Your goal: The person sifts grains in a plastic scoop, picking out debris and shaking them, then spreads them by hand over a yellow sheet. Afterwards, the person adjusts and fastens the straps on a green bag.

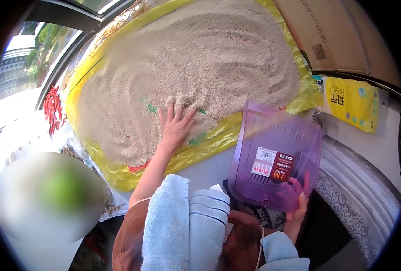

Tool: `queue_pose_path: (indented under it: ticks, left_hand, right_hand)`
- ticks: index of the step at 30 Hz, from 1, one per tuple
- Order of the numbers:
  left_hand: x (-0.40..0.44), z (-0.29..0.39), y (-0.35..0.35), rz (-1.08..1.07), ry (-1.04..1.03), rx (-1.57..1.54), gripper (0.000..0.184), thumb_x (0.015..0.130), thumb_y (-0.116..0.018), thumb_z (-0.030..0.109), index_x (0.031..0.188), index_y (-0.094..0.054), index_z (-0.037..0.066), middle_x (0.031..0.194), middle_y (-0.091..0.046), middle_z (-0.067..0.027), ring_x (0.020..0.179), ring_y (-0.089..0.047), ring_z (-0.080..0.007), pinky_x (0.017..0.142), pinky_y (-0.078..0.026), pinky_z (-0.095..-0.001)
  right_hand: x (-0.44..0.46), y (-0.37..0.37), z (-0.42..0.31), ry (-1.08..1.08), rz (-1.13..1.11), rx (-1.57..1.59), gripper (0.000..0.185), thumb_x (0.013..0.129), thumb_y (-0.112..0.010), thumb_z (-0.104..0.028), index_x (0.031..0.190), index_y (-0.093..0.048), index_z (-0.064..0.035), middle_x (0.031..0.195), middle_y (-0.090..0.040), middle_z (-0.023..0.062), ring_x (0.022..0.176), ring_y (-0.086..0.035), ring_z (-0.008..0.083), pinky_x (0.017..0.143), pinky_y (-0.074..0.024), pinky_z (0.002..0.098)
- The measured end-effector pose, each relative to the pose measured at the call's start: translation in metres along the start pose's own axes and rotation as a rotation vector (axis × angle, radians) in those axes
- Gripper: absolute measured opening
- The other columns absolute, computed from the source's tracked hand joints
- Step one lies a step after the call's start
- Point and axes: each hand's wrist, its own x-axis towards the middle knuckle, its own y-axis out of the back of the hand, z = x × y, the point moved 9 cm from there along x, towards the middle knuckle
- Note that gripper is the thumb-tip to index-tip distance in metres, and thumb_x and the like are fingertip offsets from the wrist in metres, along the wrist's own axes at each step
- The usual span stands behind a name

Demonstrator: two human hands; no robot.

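My left hand (pixel 177 126) lies palm down on the broad, wavy bed of small pale-beige grains (pixel 200 67), fingers spread apart and gripping nothing as far as I can see, which seems to suit pressing across the loose surface. Beneath the grains, the crinkled yellow plastic sheet (pixel 214 142) shows round the edges, probably laid there to keep them together and off the surface below. Green patches show through beside my fingertips, where the layer looks thin.

My right hand (pixel 295 211) has its fingers clamped round the near right corner of the see-through purple plastic scoop-like tray (pixel 254 131). Holding it by that end leaves the far end toward the grains; I can't tell whether it touches the sheet. A white-and-brown label (pixel 272 163) faces me. Dried red chillies (pixel 52 108) hang or lie beside the window, apparently for the sun.
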Motion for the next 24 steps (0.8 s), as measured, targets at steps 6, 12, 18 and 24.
queue_pose_path:
  ticks: [6, 12, 18, 24]
  left_hand:
    - [0.116, -0.088, 0.028, 0.169, 0.158, 0.076, 0.061, 0.088, -0.051, 0.050, 0.141, -0.035, 0.024, 0.146, -0.026, -0.0217, 0.136, -0.018, -0.0434, 0.110, -0.007, -0.0573]
    - [0.263, -0.088, 0.027, 0.249, 0.246, -0.062, 0.076, 0.082, -0.057, 0.053, 0.145, -0.028, 0.022, 0.144, -0.029, -0.0241, 0.134, -0.023, -0.0439, 0.109, -0.011, -0.0572]
    - [0.353, -0.020, 0.020, 0.125, 0.196, -0.083, 0.074, 0.081, -0.056, 0.057, 0.143, -0.031, 0.027, 0.141, -0.035, -0.0242, 0.133, -0.029, -0.0405, 0.108, -0.016, -0.0593]
    - [0.387, 0.073, 0.014, -0.035, 0.102, -0.037, 0.066, 0.076, -0.063, 0.054, 0.134, -0.047, 0.025, 0.145, -0.030, -0.0192, 0.135, -0.019, -0.0474, 0.103, -0.016, -0.0679]
  right_hand:
    - [0.007, 0.008, -0.003, 0.017, 0.035, 0.046, 0.082, 0.081, -0.059, -0.025, 0.148, -0.014, -0.0082, 0.119, -0.051, 0.0152, 0.105, -0.055, 0.0291, 0.087, -0.0507, 0.0409]
    - [0.009, 0.020, 0.002, 0.002, 0.106, 0.078, 0.081, 0.080, -0.059, -0.025, 0.147, -0.017, -0.0092, 0.120, -0.050, 0.0157, 0.105, -0.055, 0.0299, 0.087, -0.0506, 0.0421]
    - [0.005, 0.033, 0.003, 0.021, 0.138, 0.068, 0.080, 0.078, -0.058, -0.022, 0.147, -0.019, -0.0084, 0.120, -0.050, 0.0160, 0.105, -0.054, 0.0297, 0.091, -0.0467, 0.0415]
    - [-0.008, 0.046, 0.007, 0.022, 0.187, 0.040, 0.082, 0.080, -0.060, -0.029, 0.148, -0.017, -0.0134, 0.119, -0.050, 0.0137, 0.105, -0.055, 0.0276, 0.082, -0.0538, 0.0388]
